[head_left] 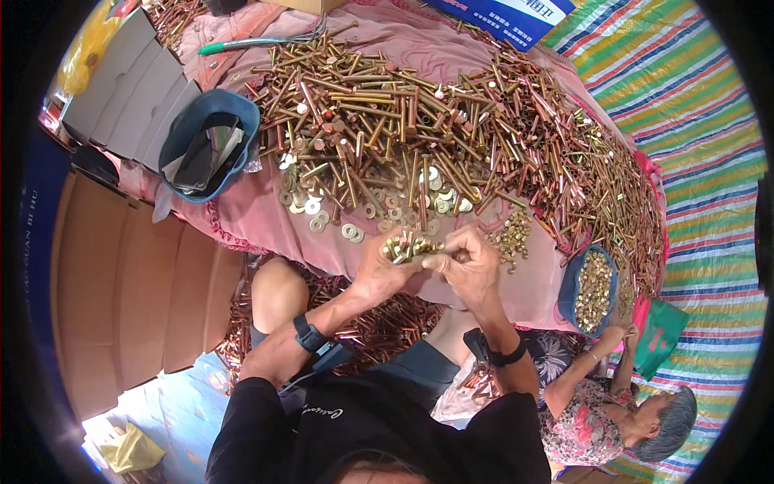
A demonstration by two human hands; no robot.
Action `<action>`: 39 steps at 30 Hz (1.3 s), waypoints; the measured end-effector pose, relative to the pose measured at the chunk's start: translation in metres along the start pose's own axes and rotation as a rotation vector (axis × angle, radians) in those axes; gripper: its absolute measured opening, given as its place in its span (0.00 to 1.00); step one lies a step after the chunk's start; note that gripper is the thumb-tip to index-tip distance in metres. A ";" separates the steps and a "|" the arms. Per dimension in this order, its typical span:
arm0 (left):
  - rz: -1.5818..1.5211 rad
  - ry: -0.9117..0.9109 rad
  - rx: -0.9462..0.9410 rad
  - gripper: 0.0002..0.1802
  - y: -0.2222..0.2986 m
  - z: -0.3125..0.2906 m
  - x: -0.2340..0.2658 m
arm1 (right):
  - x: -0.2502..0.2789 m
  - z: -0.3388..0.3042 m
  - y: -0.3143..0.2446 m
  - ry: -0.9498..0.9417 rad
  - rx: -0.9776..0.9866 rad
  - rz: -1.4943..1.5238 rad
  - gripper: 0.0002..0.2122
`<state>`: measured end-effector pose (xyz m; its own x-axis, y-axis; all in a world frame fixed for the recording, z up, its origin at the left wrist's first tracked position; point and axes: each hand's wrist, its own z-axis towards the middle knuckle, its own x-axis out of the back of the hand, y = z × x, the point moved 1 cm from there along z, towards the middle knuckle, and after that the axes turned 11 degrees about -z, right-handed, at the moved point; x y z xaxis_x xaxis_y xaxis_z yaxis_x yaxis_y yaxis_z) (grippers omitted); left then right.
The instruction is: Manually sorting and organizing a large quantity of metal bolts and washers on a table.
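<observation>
My left hand is closed round a bunch of brass-coloured bolts, their ends pointing up; the lower parts are hidden by the palm. Right beside it, my right hand has thumb and fingers pinched together at the edge of the bunch; what they pinch is too small to make out. Both hands are over the near edge of a pink cloth. Just beyond them lie flat round washers and a large heap of long brass-coloured bolts. Small brass-coloured nuts lie loose by my right hand.
A blue tub full of small nuts stands at the right, near another person whose hands are by a green bag. A blue basin holds dark flat items at the left. More bolts lie below my arms.
</observation>
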<state>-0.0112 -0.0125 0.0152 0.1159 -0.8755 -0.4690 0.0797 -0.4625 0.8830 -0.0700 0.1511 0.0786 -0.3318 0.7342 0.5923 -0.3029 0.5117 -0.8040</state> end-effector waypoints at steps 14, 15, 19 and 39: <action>0.045 0.002 0.012 0.14 0.002 -0.004 0.003 | 0.001 0.001 -0.013 0.086 0.201 -0.100 0.18; 0.064 -0.014 -0.034 0.14 0.001 -0.004 0.004 | 0.004 0.000 -0.011 0.099 0.267 -0.130 0.18; 0.014 0.017 -0.051 0.14 -0.001 -0.001 0.001 | -0.002 -0.002 -0.019 0.134 0.126 -0.036 0.17; -0.117 0.128 0.012 0.09 0.007 -0.009 -0.010 | -0.005 0.024 0.030 0.135 -0.087 -0.304 0.12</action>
<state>-0.0028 -0.0055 0.0260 0.2316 -0.7914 -0.5658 0.0878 -0.5622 0.8223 -0.0985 0.1521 0.0532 -0.1153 0.5912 0.7982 -0.2902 0.7485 -0.5963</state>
